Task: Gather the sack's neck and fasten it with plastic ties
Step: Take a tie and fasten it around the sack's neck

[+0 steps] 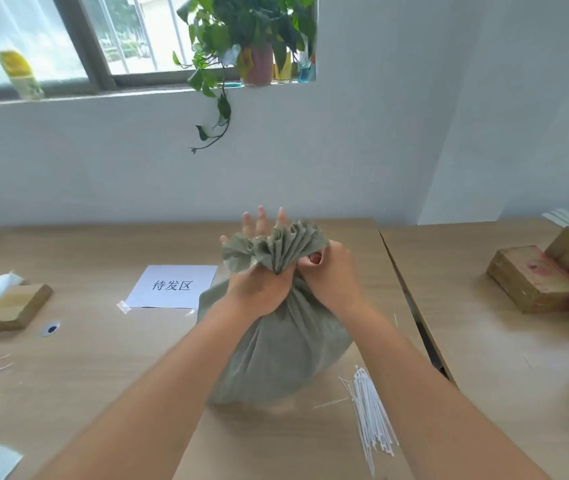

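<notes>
A grey-green woven sack (276, 358) stands full on the wooden table (103, 358), its mouth bunched into a pleated ruffle (286, 247). My left hand (258, 289) wraps the neck from the left; its fingertips stick up straight behind the ruffle. My right hand (331, 271) pinches the same neck from the right, fingers curled into the folds. A bundle of white plastic ties (373, 414) lies on the table by my right forearm, untouched. No tie is visible around the neck.
A white paper sign (172, 285) is taped left of the sack. An open cardboard box (12, 306) sits far left, and stacked boxes (535, 282) rest on the adjoining table across a gap (425, 330). Stray ties (331, 403) lie near the bundle.
</notes>
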